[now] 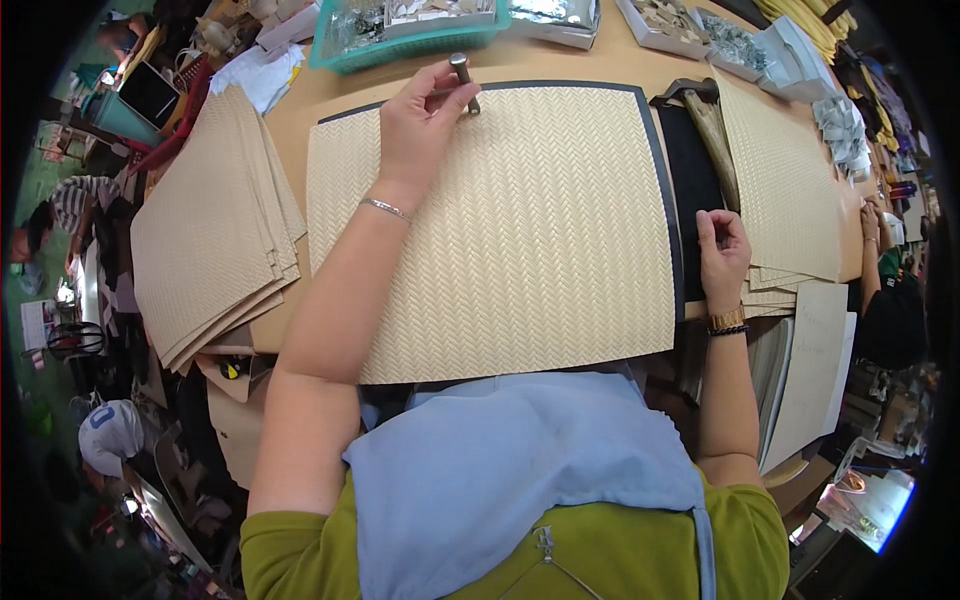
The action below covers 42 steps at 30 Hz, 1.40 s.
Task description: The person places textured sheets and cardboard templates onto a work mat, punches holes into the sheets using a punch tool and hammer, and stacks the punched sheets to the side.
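A cream herringbone-woven panel [500, 240] with a dark edge lies flat before me. My left hand [425, 125] is over its top edge, fingers closed around a short metal punch [461, 68] with a round flat end. The punch stands nearly upright near the panel's top edge. To the right of the panel, my right hand [724, 255] is closed with curled fingers over a black strip [692, 165]; whether anything sits inside them is hidden. Just above that hand lies a hammer [712, 140], wooden handle toward me and dark head away.
Stacks of woven sheets lie left [215, 230] and right [785, 180]. At the back stand a teal basket [410, 52] and small boxes of metal parts [730, 45]. Grey boards [810, 370] stand at lower right. Other people work at tables on both sides.
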Tool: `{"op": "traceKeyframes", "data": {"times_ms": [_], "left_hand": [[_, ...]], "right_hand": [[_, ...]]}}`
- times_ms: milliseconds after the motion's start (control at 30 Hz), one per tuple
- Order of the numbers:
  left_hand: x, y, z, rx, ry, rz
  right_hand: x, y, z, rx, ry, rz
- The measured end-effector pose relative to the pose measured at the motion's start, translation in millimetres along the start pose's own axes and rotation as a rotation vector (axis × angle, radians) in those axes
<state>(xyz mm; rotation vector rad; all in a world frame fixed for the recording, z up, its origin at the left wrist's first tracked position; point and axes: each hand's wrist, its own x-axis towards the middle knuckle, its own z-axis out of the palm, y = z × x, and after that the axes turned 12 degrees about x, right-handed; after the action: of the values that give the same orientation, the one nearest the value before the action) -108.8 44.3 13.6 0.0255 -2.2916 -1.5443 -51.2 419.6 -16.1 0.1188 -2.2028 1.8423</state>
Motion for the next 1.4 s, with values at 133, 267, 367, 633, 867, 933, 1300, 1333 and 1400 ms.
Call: {"op": "traceKeyframes", "data": {"times_ms": [133, 267, 367, 633, 867, 933, 1300, 1333, 1400], "left_hand": [[0, -2, 0, 0.005, 0.016, 0.025], [1, 0, 0, -0.033, 0.013, 0.009], [0, -3, 1, -0.033, 0.004, 0.034], [0, 3, 1, 0.042, 0.001, 0.008], [1, -8, 4, -0.014, -0.010, 0.043], [0, -4, 4, -0.064, -0.030, 0.026], [3, -11, 5, -0.031, -0.007, 0.078], [2, -11, 6, -0.007, -0.010, 0.073], [1, -11, 6, 0.009, -0.004, 0.101]], "right_hand": [[30, -9, 0, -0.010, 0.011, -0.114], [64, -11, 0, -0.189, 0.007, -0.018], [86, -1, 2, -0.737, -0.051, -0.464], [111, 9, 9, -1.227, -0.065, -0.135], [124, -64, 28, -0.473, -0.324, 0.154], [115, -92, 51, -0.169, -0.419, 0.142], [92, -197, 127, -0.140, -0.665, -0.201], [94, -195, 135, 0.147, -0.604, -0.327], [91, -192, 140, 0.370, -0.532, -0.294]]}}
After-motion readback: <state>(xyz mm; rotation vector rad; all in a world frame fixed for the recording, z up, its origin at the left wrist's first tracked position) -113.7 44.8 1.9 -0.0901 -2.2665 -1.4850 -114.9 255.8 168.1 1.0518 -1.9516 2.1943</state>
